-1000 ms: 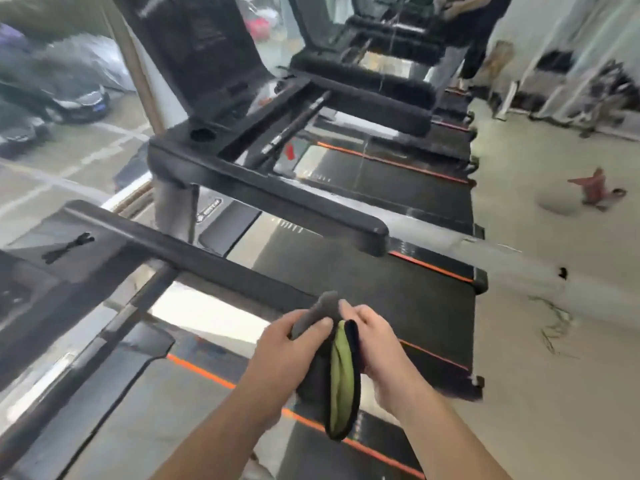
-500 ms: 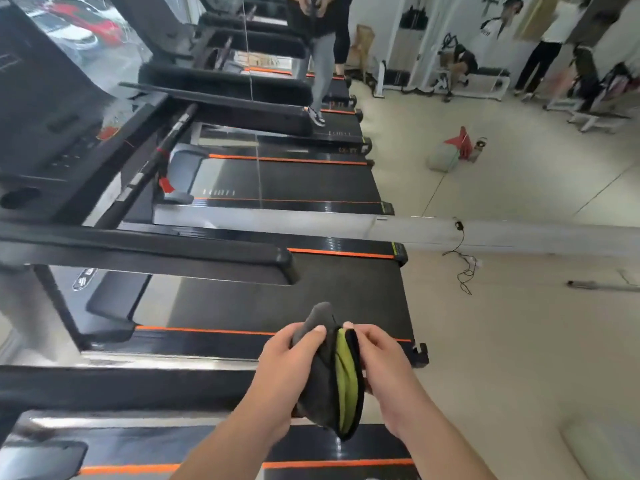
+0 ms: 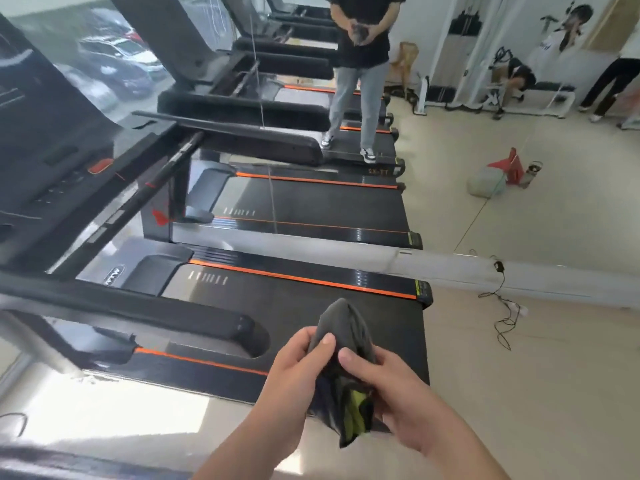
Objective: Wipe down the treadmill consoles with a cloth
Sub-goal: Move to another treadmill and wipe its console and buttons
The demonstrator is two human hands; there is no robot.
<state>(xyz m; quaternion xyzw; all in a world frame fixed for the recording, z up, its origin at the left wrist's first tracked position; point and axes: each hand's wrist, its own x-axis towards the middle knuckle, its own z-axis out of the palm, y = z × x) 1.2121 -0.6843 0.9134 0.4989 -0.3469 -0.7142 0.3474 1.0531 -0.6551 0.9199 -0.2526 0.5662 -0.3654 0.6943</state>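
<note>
Both hands hold a dark grey cloth bunched between them, low in the middle of the view: the left hand curls around its left side with the thumb pressed onto the fabric, and the right hand closes on its right side, fingers wrapped over the folds. A yellow-green inner layer of the cloth shows at its lower end, which hangs below the hands, while the rounded upper end pokes up above the thumbs. The cloth is in the air, touching no machine, over the rear end of the nearest treadmill belt, which has orange stripes along its side rails. To the left of the hands runs that treadmill's black padded handrail, and farther left, well apart from the cloth, sits its dark console with a red-orange button on its face. Beyond lies a mirror wall whose pale base strip crosses the floor; more treadmills line up in it, with a person in a black top and light jeans standing on one belt, hands joined in front. A thin black cable trails over the light floor to the right
</note>
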